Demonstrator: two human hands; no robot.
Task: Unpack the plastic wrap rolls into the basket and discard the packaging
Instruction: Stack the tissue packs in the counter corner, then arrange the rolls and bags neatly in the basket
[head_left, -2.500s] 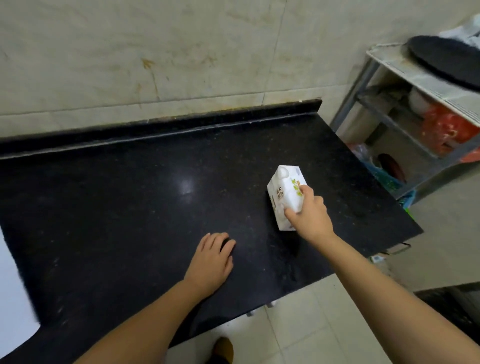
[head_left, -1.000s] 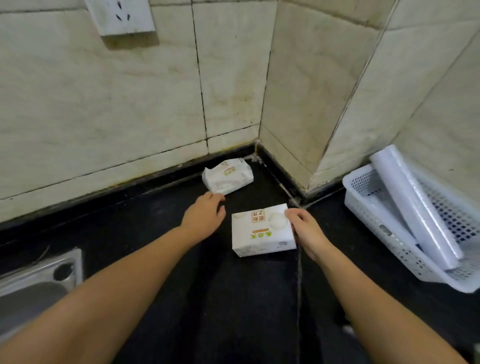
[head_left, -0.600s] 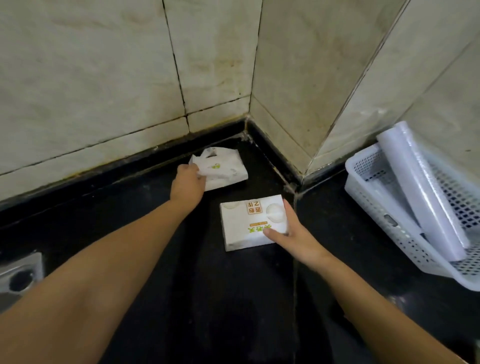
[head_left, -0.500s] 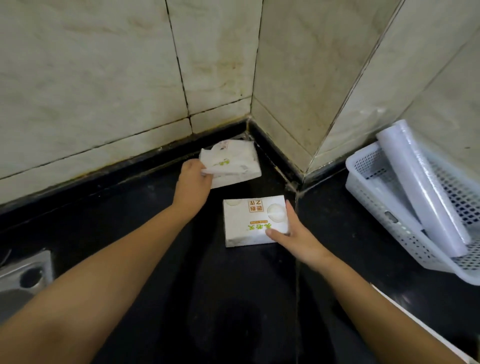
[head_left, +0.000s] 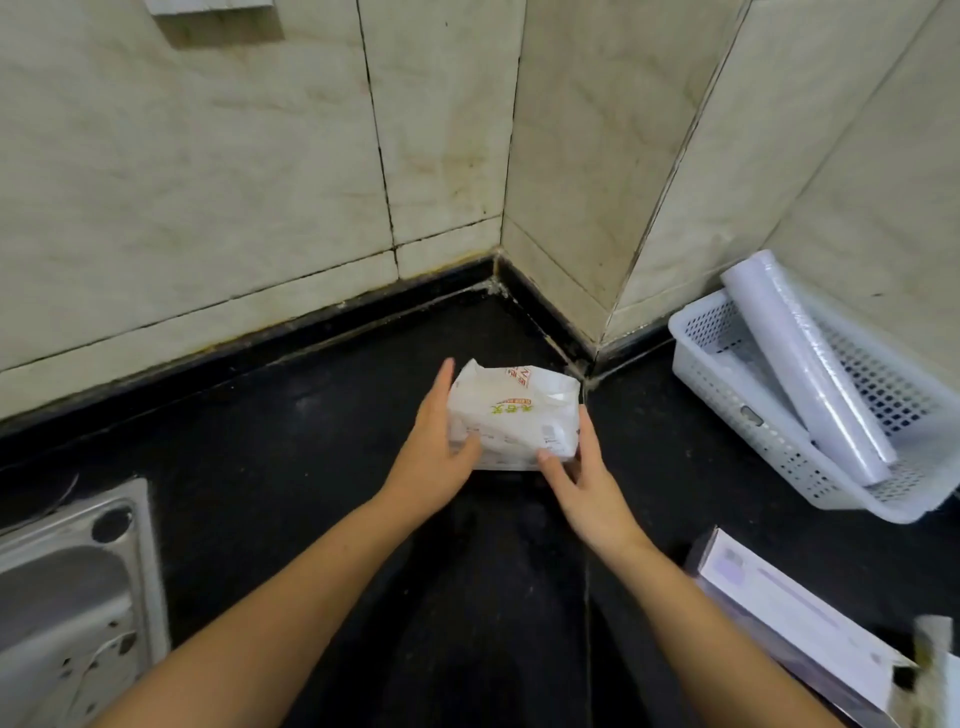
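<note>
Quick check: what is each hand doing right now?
Left hand: open, pressed flat against the left side of the white packs.
Right hand: open, against their right side.

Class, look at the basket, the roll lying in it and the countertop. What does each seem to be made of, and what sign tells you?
Basket: white moulded plastic, probably; walls are a regular grid of small holes.
Roll: clear glossy film wound on itself, likely plastic wrap; it shows shiny crinkle lines.
Countertop: dark polished stone, possibly granite; black, faintly speckled, with a seam.
</note>
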